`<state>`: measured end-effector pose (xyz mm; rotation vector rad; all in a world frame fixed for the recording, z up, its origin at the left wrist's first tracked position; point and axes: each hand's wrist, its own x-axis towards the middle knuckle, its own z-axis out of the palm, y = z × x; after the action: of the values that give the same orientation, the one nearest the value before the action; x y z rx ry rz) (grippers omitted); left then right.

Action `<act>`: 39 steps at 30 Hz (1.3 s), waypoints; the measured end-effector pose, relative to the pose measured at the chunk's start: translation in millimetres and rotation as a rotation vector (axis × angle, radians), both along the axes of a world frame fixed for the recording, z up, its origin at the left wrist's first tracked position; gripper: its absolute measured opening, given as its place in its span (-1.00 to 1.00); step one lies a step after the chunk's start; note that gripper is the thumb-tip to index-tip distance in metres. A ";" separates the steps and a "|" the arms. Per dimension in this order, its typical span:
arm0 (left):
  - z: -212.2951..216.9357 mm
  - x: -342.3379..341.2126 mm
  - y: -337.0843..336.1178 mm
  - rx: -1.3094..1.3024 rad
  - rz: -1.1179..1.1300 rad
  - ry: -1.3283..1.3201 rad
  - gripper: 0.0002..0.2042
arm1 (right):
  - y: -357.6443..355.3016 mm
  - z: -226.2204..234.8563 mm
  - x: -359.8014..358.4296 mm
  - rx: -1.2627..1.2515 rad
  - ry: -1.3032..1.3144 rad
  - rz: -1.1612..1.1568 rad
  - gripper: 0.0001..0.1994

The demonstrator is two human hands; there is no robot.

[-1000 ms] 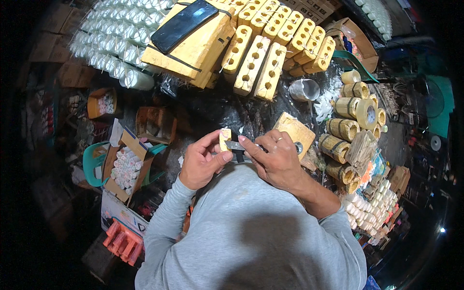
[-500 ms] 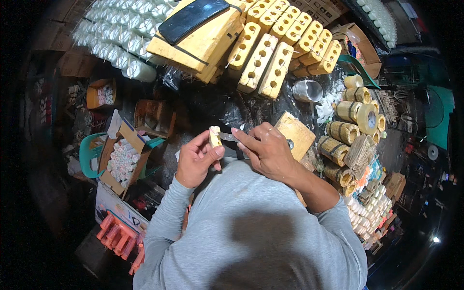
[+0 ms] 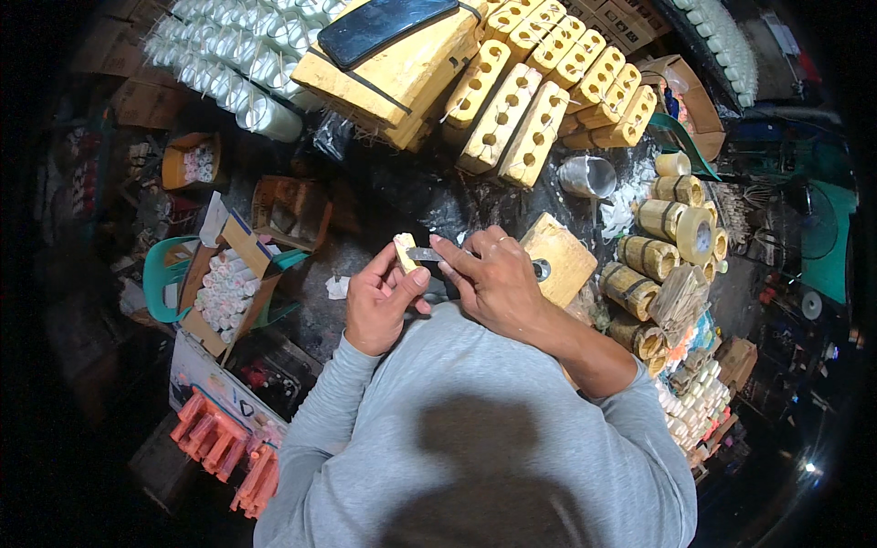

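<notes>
Between the thumb and fingers of my left hand [image 3: 376, 306] is a small pale-yellow block [image 3: 404, 252] with a whitish top, held upright in front of my chest. My right hand [image 3: 505, 285] grips a knife [image 3: 423, 254] with a short flat blade pointing left. The blade's tip end meets the block's right side near its top; its handle is mostly hidden in my fingers. Just right of that hand lies a larger yellow block [image 3: 560, 251] with a round metal-rimmed hole, partly covered by my wrist.
Yellow moulds with rows of holes [image 3: 534, 137] stand ahead, beside a phone [image 3: 384, 29] on a yellow block. White cups [image 3: 271, 119] fill the far left. A metal can [image 3: 586, 176], yellow cylinders [image 3: 647, 257] and a tape roll [image 3: 696, 235] are right; a carton [image 3: 258, 290] sits left.
The small block has turned slightly and leans more to the left at its top. The knife blade has shifted a little left and up, against the block. The whole view has shifted slightly.
</notes>
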<state>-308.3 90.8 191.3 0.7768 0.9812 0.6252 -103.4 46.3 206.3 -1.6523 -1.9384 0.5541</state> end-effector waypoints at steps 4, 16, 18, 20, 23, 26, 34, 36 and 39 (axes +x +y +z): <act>-2.1 4.0 -6.7 -0.076 -0.006 -0.030 -0.46 | 4.2 -3.2 -1.1 0.007 -0.042 0.003 -0.62; -8.7 -2.7 -3.8 -0.131 -0.065 -0.091 -0.39 | 3.0 11.1 7.9 -0.045 -0.079 0.059 -0.60; -9.1 -2.1 -3.1 -0.148 -0.084 -0.083 -0.39 | 4.5 10.4 7.3 -0.056 -0.078 0.035 -0.60; -9.2 -1.6 -2.0 -0.150 -0.085 -0.093 -0.40 | 4.8 9.9 7.6 -0.042 -0.057 0.017 -0.62; -8.6 0.0 -1.7 -0.149 -0.080 -0.116 -0.41 | 5.2 9.3 8.8 -0.022 -0.021 0.019 -0.65; -7.3 3.5 -5.4 -0.150 -0.123 -0.112 -0.44 | 9.0 6.3 9.1 -0.041 -0.061 0.005 -0.65; -9.6 6.3 -6.6 -0.054 0.017 -0.064 -0.44 | 0.5 13.6 13.7 -0.106 0.021 0.045 -0.67; -10.0 7.9 -5.2 -0.032 0.053 -0.050 -0.43 | -1.8 15.3 15.0 -0.095 0.002 0.059 -0.67; -8.7 10.8 -4.8 -0.019 0.050 -0.040 -0.43 | -0.7 13.1 14.1 -0.049 -0.026 0.022 -0.67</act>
<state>-297.5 86.0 182.6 0.7223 0.9708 0.6722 -89.2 45.6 219.4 -1.6783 -1.9784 0.5962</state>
